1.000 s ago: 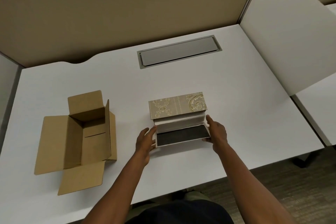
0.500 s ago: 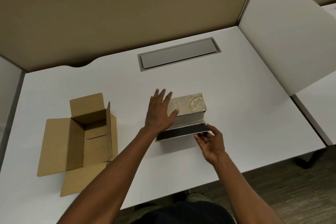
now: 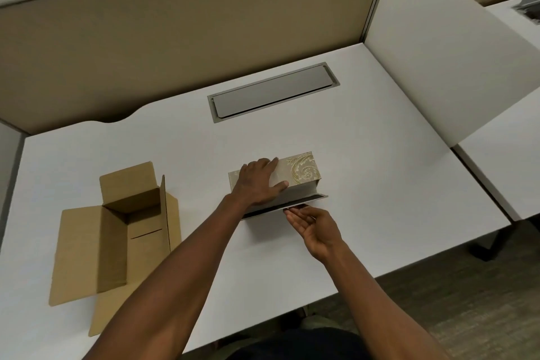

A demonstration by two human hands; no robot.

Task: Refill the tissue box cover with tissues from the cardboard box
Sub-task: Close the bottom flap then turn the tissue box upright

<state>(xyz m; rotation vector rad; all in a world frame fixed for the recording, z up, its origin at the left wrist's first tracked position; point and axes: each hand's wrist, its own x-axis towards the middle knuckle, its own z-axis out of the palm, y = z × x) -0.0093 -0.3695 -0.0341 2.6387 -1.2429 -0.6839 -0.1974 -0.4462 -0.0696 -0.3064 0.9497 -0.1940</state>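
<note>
Since a second ago, left hand (image 3: 258,181) has gone from the cover's near corner up onto its top; flap nearly shut.

Left hand lies flat, fingers spread, pressing on the tissue box cover (image 3: 301,172), which sits mid-desk (image 3: 380,184) with a gold scroll pattern on its lid. Right hand (image 3: 314,226) is open, palm up, fingertips (image 3: 292,211) at the edge of the flap (image 3: 309,201) along the cover's near side, holding nothing. I see the cardboard box (image 3: 117,231) well to the left, flaps splayed, apart from both hands; no tissues show inside from here. A grey cable hatch (image 3: 273,92) is set into the desk behind the cover. Tan partition (image 3: 175,38) at back, white divider (image 3: 438,47) to the right. Nothing blocks the cover. No readable writing anywhere.
</note>
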